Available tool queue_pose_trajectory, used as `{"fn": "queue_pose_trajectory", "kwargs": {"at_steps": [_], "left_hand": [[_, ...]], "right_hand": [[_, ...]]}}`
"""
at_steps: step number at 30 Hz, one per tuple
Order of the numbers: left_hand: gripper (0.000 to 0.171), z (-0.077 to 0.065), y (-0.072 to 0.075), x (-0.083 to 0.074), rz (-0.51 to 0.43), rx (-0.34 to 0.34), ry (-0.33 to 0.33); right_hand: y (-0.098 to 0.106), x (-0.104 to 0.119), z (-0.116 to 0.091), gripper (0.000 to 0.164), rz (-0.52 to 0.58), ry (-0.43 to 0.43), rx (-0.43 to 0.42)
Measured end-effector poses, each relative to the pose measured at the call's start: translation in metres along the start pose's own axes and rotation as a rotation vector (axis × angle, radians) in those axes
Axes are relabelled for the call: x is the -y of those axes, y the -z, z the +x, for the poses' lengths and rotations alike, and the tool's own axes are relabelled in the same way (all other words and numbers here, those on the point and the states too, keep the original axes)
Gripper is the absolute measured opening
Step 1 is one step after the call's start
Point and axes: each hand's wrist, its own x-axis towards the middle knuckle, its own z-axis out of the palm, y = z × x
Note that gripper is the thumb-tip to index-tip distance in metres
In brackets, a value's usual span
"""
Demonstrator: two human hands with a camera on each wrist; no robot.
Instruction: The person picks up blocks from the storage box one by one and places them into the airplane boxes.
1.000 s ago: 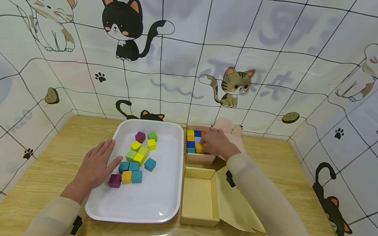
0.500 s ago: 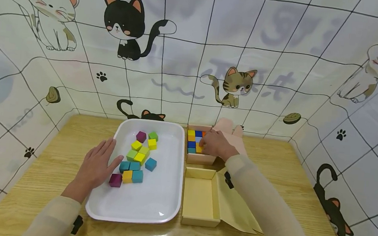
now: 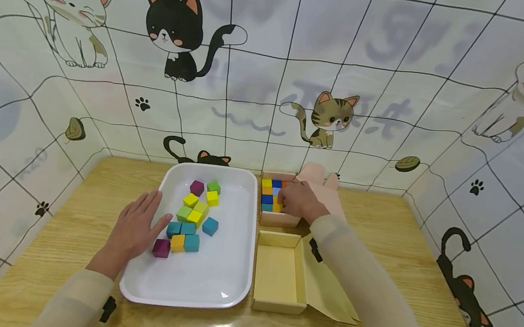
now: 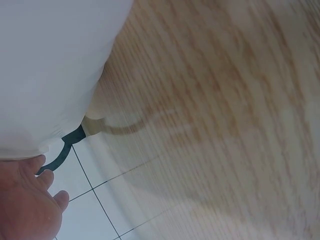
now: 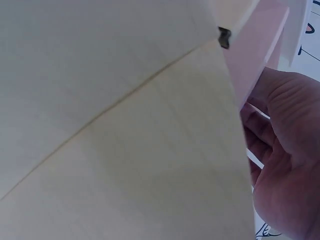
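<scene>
In the head view my left hand point(image 3: 134, 227) rests with straight fingers over the left rim of a white tray point(image 3: 212, 282). Loose coloured cubes lie on the tray: a purple cube point(image 3: 161, 248) near the thumb, then orange, teal, yellow and green ones. My right hand point(image 3: 303, 199) reaches into a pink box point(image 3: 279, 219) at the back, its fingers bent over the box's right part. Rows of cubes fill the visible left part, including a blue cube point(image 3: 267, 199). The right fingertips are hidden behind the hand, so I cannot tell whether they pinch a cube.
An open pale yellow box point(image 3: 279, 276) stands in front of the pink one, its lid flap point(image 3: 326, 283) spread to the right under my forearm. The pink lid point(image 3: 317, 177) leans back behind the right hand. A cat-print sheet point(image 3: 256, 78) encloses the wooden table point(image 3: 63, 207).
The view has shifted slightly. Both hands keep nearly the same places, the left on the tray rim and the right in the pink box. The cubes on the tray lie as before.
</scene>
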Motion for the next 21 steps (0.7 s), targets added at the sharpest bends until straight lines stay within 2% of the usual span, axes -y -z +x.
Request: {"fn": "queue_pose_trajectory", "kwargs": {"at_steps": [6, 11, 17, 21], "left_hand": [[0.079, 0.001, -0.001, 0.002, 0.006, 0.004, 0.004], [0.079, 0.001, -0.002, 0.001, 0.009, 0.006, 0.001], [0.079, 0.001, -0.001, 0.001, 0.007, 0.006, -0.008], [0.079, 0.0, -0.001, 0.001, 0.01, 0.002, -0.014]], "right_hand": [[-0.003, 0.001, 0.001, 0.012, -0.011, -0.016, -0.03], [-0.001, 0.0, -0.001, 0.015, 0.002, -0.025, -0.03], [0.006, -0.001, -0.001, 0.02, 0.062, -0.017, -0.121], [0.018, 0.006, -0.004, 0.023, 0.089, 0.006, -0.161]]}}
